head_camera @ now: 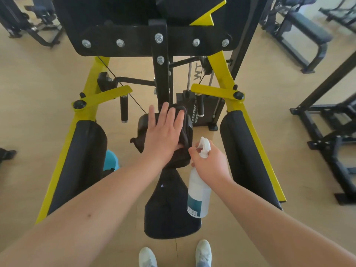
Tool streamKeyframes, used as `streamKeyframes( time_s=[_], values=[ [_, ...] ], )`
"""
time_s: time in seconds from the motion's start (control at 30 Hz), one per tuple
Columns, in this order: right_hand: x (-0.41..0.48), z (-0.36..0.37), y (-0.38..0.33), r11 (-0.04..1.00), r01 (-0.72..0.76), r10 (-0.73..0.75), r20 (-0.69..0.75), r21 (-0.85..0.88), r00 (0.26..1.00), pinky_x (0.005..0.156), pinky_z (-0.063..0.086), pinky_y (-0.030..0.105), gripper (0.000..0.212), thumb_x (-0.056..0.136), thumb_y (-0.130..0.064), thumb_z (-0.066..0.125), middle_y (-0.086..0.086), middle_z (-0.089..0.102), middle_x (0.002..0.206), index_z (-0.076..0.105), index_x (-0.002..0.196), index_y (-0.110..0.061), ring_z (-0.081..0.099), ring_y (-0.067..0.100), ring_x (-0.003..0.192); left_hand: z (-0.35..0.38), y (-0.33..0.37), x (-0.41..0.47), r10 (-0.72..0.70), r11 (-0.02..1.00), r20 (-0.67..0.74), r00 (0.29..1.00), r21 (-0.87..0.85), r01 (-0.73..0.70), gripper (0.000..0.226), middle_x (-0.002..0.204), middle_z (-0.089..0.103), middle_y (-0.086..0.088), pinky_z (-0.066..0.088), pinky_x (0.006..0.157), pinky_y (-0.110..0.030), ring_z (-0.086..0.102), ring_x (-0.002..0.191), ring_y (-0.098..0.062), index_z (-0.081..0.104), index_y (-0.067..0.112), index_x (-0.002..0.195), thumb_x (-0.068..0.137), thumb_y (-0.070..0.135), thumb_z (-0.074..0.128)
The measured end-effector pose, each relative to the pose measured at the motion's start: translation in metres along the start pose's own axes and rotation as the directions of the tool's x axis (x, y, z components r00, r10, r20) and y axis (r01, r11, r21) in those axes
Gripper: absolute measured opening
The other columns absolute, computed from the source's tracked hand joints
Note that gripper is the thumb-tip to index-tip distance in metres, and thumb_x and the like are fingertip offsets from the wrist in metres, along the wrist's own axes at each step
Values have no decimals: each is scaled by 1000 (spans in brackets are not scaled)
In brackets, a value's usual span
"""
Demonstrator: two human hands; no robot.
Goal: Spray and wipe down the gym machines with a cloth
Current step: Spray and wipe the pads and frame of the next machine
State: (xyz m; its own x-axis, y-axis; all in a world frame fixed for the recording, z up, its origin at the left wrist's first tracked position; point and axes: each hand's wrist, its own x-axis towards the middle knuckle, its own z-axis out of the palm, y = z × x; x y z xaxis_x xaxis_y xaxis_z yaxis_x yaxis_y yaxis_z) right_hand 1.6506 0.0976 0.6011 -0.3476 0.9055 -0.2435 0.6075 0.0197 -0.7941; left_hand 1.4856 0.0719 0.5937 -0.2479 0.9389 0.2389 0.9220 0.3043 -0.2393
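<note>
Two hands: left hand (163,132) flat atop cloth (185,132), right hand (210,164) just beside, wrapped round spray bottle (198,197).

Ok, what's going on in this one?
A person stands at a yellow-and-black gym machine, wiping it down. The left hand presses flat, fingers straight, on a dark cloth spread over a small black pad above the seat. The right hand grips a spray bottle by its neck, beside the pad, nozzle towards the cloth. No spray is visible.
</note>
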Motion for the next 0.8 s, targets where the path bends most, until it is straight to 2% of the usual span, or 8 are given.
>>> streamKeyframes(
  time_s=[0.2,0.33,0.4,0.47,0.53,0.63,0.73,0.8],
  values=[
    [7,-10,14,998,-62,62,-54,2,997,61,55,26,22,95,-47,63,-9,65,80,48,83,-36,66,14,74,11,20,15,198,980,-133,971,13,-198,70,147,49,-16,9,124,-57,36,147,-37,44,13,145,94,57,63],
    [13,-8,16,997,-68,70,-59,31,996,70,60,37,20,92,-48,63,-4,69,79,53,86,-32,69,15,75,17,3,8,284,959,-162,945,31,-283,77,156,40,-16,8,124,-57,27,152,-36,33,13,154,97,63,49],
    [15,-4,10,997,-78,79,-47,24,996,73,61,39,21,93,-48,62,-2,68,81,53,88,-30,69,18,77,19,-7,0,259,966,-161,952,30,-257,80,159,35,-16,4,125,-58,23,153,-36,26,16,158,97,64,47],
    [16,0,2,997,-79,80,-42,26,996,72,61,38,20,94,-46,62,-1,67,84,52,90,-29,68,18,78,23,-20,-9,185,981,-175,967,-25,-192,82,158,37,-16,6,125,-59,26,152,-37,28,18,157,95,66,50],
    [17,5,-6,997,-73,74,-35,36,997,66,59,33,19,95,-46,62,-1,67,85,54,93,-29,68,17,78,27,-37,-21,101,990,-198,975,-74,-118,84,154,42,-17,14,123,-63,30,150,-38,33,18,155,90,65,59],
    [14,11,-14,996,-79,79,-19,38,997,59,53,28,19,95,-46,62,-1,66,85,54,94,-29,66,15,77,27,-54,-33,-2,992,-165,986,-121,-19,89,152,44,-15,9,122,-67,28,151,-38,35,18,150,82,64,68],
    [12,15,-16,995,-83,84,-7,49,996,61,55,28,19,96,-44,63,-1,67,83,53,91,-28,67,16,76,19,-46,-20,-15,996,-141,990,-90,2,89,149,49,-15,-1,122,-63,27,151,-37,42,10,146,82,68,65],
    [13,14,-15,994,-93,94,-6,64,996,64,57,28,18,96,-43,63,-1,67,84,52,90,-29,68,16,78,15,-36,-4,16,997,-134,991,-74,-26,87,145,55,-15,3,123,-62,35,148,-35,49,8,144,84,70,59]
  ],
)
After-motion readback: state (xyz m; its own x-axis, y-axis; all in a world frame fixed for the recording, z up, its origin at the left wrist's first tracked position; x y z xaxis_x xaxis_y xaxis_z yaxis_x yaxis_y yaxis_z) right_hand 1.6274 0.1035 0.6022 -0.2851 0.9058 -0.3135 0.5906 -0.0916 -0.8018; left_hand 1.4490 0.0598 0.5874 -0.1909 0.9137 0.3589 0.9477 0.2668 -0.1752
